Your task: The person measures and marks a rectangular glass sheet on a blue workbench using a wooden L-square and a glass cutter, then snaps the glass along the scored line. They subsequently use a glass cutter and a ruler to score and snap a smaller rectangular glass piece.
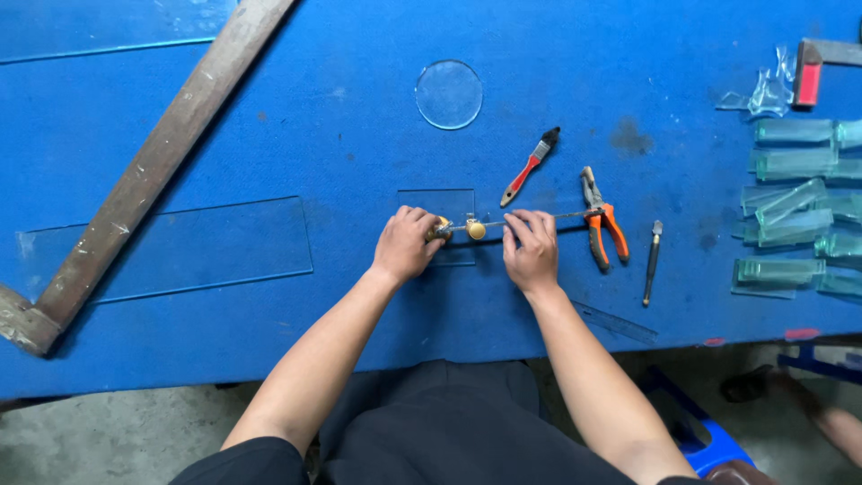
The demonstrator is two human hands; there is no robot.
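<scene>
A small square glass pane [452,205] lies flat on the blue felt table [341,135]. Across it rests a thin metal rod tool with a brass knob [475,230]. My left hand [405,242] is closed on the tool's brass end at the left side of the pane. On the right, my right hand [532,248] presses its fingers down on the rod. Part of the pane is hidden under both hands.
A round glass disc [449,93] lies farther back. A red-handled brush [530,167], orange pliers [603,221] and a thin metal tool [652,262] sit at the right. Stacked glass strips [795,211] fill the right edge. A long glass sheet [206,247] and a wooden bar [153,162] lie left.
</scene>
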